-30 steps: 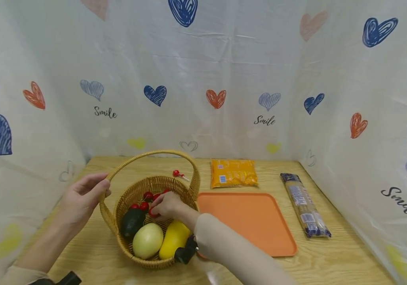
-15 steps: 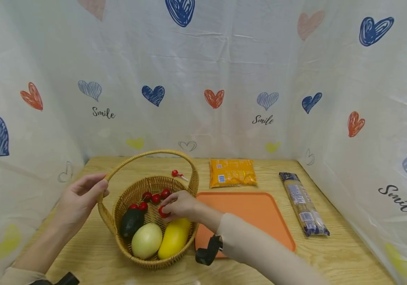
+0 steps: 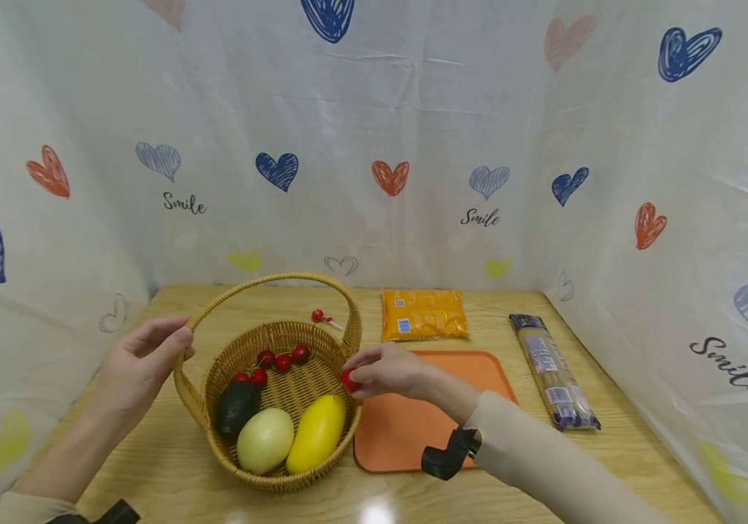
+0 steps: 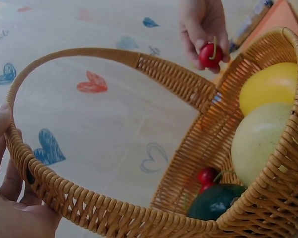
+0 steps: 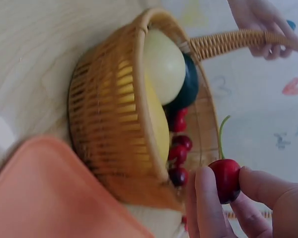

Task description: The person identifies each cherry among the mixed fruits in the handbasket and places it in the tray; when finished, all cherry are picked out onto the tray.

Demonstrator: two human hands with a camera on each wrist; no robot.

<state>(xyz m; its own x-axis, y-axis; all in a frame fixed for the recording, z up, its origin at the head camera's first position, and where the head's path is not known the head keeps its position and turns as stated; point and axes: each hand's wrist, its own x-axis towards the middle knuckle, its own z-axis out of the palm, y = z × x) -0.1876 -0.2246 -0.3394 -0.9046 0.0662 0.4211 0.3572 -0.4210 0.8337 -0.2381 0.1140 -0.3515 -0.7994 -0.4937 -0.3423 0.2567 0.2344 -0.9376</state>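
My right hand pinches a red cherry with a green stem between thumb and fingers, at the right rim of the wicker basket. On the left, my left hand grips the side of the basket's arched handle. Inside the basket lie a dark green avocado-like fruit, a round pale green fruit and an oblong yellow fruit. Several more cherries rest along its far left inner side.
An orange tray lies right of the basket, partly under my right forearm. Behind it is an orange packet. A long bag of noodles lies farther right. One red lollipop sits behind the basket. Heart-printed curtains surround the wooden table.
My right hand has lifted the cherry from inside the basket and carried it right, to the basket's rim near the tray. My left hand stays on the handle.
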